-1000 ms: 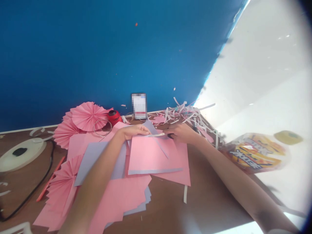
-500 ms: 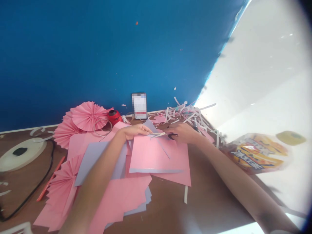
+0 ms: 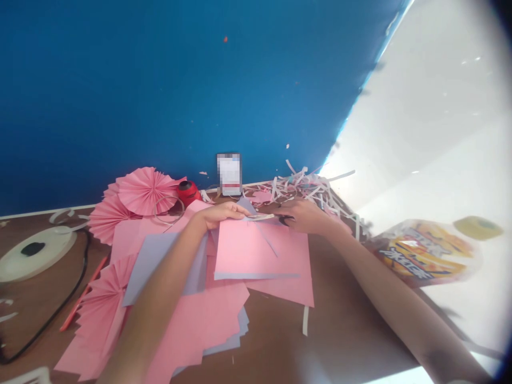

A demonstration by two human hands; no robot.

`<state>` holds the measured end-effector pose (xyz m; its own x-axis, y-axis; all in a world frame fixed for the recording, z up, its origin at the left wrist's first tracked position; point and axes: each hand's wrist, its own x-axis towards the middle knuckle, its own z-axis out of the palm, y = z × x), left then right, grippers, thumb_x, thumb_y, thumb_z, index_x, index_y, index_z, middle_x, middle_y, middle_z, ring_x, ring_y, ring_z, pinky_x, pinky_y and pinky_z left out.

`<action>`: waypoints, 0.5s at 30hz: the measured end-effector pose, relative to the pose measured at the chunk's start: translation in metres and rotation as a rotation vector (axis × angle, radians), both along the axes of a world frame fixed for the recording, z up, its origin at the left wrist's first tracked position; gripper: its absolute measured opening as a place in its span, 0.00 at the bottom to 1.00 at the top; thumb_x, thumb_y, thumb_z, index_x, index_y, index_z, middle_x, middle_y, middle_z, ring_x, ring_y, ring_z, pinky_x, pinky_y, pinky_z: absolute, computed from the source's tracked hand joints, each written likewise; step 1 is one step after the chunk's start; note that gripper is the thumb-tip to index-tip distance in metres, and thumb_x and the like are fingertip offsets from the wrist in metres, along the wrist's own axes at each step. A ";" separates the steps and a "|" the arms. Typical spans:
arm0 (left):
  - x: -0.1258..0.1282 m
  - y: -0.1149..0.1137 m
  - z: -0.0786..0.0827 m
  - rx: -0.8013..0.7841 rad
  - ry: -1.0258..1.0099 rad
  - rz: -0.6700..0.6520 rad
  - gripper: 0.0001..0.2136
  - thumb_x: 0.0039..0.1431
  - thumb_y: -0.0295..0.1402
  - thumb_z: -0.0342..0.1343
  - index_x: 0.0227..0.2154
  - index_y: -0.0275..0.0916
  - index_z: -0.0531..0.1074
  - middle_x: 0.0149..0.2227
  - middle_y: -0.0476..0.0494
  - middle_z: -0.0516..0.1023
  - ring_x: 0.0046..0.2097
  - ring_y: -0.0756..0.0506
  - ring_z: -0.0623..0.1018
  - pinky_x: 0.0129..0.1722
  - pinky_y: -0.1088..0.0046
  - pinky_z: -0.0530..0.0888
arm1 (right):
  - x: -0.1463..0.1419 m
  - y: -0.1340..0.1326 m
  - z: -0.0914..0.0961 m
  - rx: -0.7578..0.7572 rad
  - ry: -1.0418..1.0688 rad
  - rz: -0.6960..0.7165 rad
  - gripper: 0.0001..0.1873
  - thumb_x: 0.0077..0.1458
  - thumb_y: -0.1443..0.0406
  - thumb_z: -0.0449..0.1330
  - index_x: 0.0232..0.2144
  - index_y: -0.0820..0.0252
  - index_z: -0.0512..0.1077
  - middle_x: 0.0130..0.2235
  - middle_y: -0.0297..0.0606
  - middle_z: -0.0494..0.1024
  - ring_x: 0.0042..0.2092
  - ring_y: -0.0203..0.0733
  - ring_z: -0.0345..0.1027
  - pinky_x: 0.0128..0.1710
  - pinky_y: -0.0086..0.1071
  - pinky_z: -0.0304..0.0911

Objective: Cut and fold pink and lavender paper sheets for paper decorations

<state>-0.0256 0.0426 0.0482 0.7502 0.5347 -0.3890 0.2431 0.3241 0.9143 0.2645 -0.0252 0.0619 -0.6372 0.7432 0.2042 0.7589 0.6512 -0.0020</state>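
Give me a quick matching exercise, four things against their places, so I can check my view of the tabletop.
Things:
1. Scissors
2. Pink sheet
3. Phone
4. Labelled bottle

Places:
A. Upright against the blue wall
B. To the right of the right forearm
C. Held in the right hand
D. Atop other paper, its far edge by the left hand

Right pairs: 1-C, 2-D, 3-A, 4-B

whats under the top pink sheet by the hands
At the near right, a lower pink sheet sticks out from beneath the top pink sheet. Whatever lies under the middle is covered and cannot be seen.
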 end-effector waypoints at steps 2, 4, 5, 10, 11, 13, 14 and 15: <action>0.000 0.001 0.000 -0.001 -0.006 0.005 0.19 0.51 0.31 0.64 0.47 0.35 0.76 0.44 0.36 0.80 0.37 0.49 0.79 0.36 0.77 0.73 | -0.001 -0.001 0.001 0.003 0.001 0.002 0.26 0.50 0.72 0.52 0.50 0.50 0.73 0.37 0.37 0.78 0.37 0.42 0.68 0.34 0.31 0.53; 0.000 0.001 0.000 -0.005 -0.013 -0.003 0.19 0.51 0.31 0.63 0.47 0.35 0.75 0.44 0.36 0.79 0.37 0.49 0.79 0.37 0.77 0.73 | -0.002 -0.002 0.003 -0.013 0.011 0.008 0.26 0.50 0.71 0.52 0.50 0.50 0.73 0.38 0.37 0.79 0.38 0.42 0.69 0.35 0.31 0.53; 0.000 0.001 0.000 -0.005 -0.017 -0.009 0.18 0.51 0.31 0.63 0.47 0.35 0.75 0.45 0.36 0.79 0.37 0.49 0.79 0.38 0.77 0.73 | -0.002 -0.002 0.004 -0.028 0.015 0.013 0.26 0.50 0.71 0.53 0.50 0.50 0.73 0.39 0.37 0.79 0.38 0.42 0.69 0.35 0.31 0.54; 0.000 -0.001 0.003 -0.012 -0.024 -0.058 0.19 0.52 0.32 0.63 0.48 0.36 0.75 0.46 0.36 0.79 0.39 0.48 0.79 0.38 0.76 0.73 | -0.002 -0.003 0.006 -0.118 0.022 0.034 0.22 0.49 0.69 0.54 0.47 0.52 0.75 0.41 0.37 0.79 0.39 0.43 0.70 0.34 0.31 0.56; 0.000 -0.001 0.003 -0.012 -0.025 -0.064 0.19 0.52 0.32 0.63 0.48 0.36 0.75 0.46 0.36 0.79 0.39 0.48 0.79 0.39 0.75 0.73 | -0.002 -0.003 0.006 -0.127 0.026 0.034 0.22 0.49 0.69 0.55 0.47 0.52 0.75 0.42 0.37 0.79 0.39 0.43 0.70 0.34 0.31 0.56; 0.001 -0.001 0.003 -0.002 -0.023 -0.066 0.19 0.51 0.32 0.63 0.47 0.36 0.75 0.46 0.36 0.79 0.39 0.47 0.79 0.38 0.75 0.73 | -0.003 -0.004 0.006 -0.136 0.035 0.033 0.23 0.49 0.69 0.55 0.48 0.52 0.74 0.44 0.38 0.79 0.41 0.44 0.71 0.35 0.32 0.58; 0.001 -0.001 0.003 0.004 -0.021 -0.065 0.19 0.51 0.32 0.63 0.47 0.36 0.76 0.46 0.36 0.79 0.38 0.47 0.79 0.38 0.75 0.72 | -0.004 -0.004 0.005 -0.139 0.039 0.035 0.23 0.49 0.69 0.55 0.48 0.51 0.74 0.44 0.37 0.79 0.42 0.44 0.71 0.36 0.31 0.58; 0.001 -0.001 0.003 0.007 -0.021 -0.065 0.18 0.51 0.33 0.63 0.47 0.36 0.76 0.45 0.36 0.79 0.38 0.48 0.79 0.38 0.76 0.72 | -0.004 -0.004 0.005 -0.142 0.044 0.040 0.23 0.49 0.69 0.55 0.48 0.50 0.74 0.45 0.37 0.79 0.43 0.45 0.71 0.37 0.31 0.59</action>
